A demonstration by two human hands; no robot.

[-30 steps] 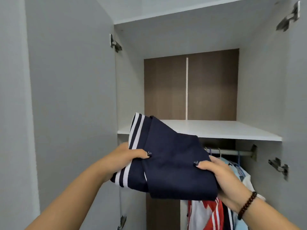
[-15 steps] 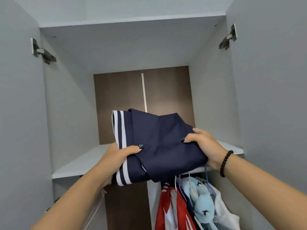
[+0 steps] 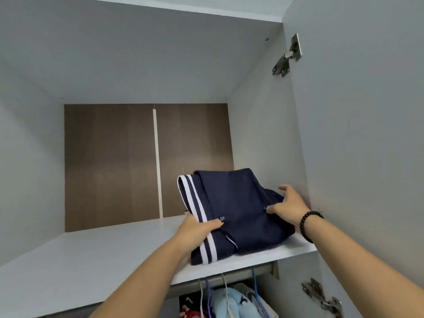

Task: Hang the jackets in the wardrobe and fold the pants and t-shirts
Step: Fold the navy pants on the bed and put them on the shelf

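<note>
one folded pants [image 3: 236, 214], two hands [image 3: 197, 230], two hinges [image 3: 286, 56]

A white wardrobe shelf [image 3: 96, 255] spans the compartment from left to right. On its right part, near the front edge, lies a folded navy garment with two white stripes [image 3: 231, 214], close to the right wall.

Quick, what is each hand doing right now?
Left hand: grips the folded navy pants, thumb on top.
Right hand: open, fingers spread, touching the pants.
</note>
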